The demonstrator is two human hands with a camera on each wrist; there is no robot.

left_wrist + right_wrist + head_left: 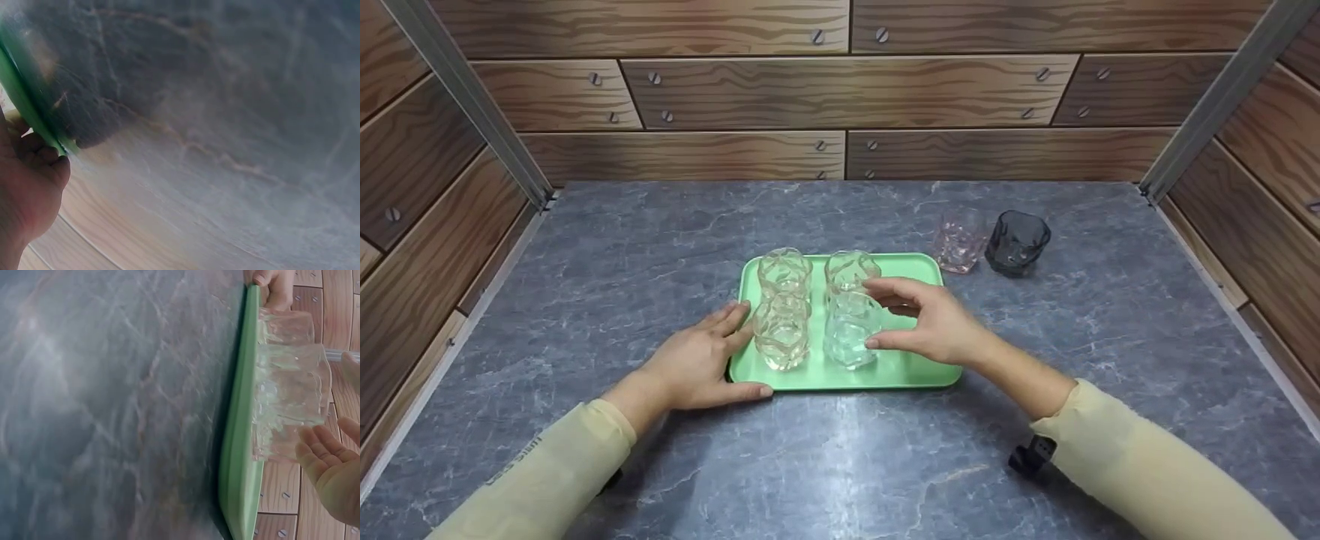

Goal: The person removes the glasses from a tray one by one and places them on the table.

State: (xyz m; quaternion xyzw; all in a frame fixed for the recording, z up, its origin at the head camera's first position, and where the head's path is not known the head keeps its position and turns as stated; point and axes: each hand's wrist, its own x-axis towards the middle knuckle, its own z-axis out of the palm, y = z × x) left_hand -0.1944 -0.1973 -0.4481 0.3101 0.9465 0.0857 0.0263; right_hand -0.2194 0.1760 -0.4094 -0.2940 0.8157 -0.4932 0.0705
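A green tray [919,371] bears clear wavy-sided glasses, a back left glass [785,274], a back right glass [847,270], a front left glass [781,337] and a front right glass [851,337]. My left hand [694,364] rests at the tray's front left corner, fingers along the left rim and thumb along the front edge. The left wrist view catches those fingers at the green rim. Beside the front right glass, my right hand [934,322] has thumb and fingers spread apart, fingertips right at the glass. In the right wrist view its fingers [326,450] extend towards the glasses.
Behind the tray's right corner stand a pinkish glass [960,240] and a dark grey glass [1018,244], side by side on the grey marbled table [622,240]. Wood-patterned panels [847,90] enclose the back and sides, with metal posts [472,97] at the corners.
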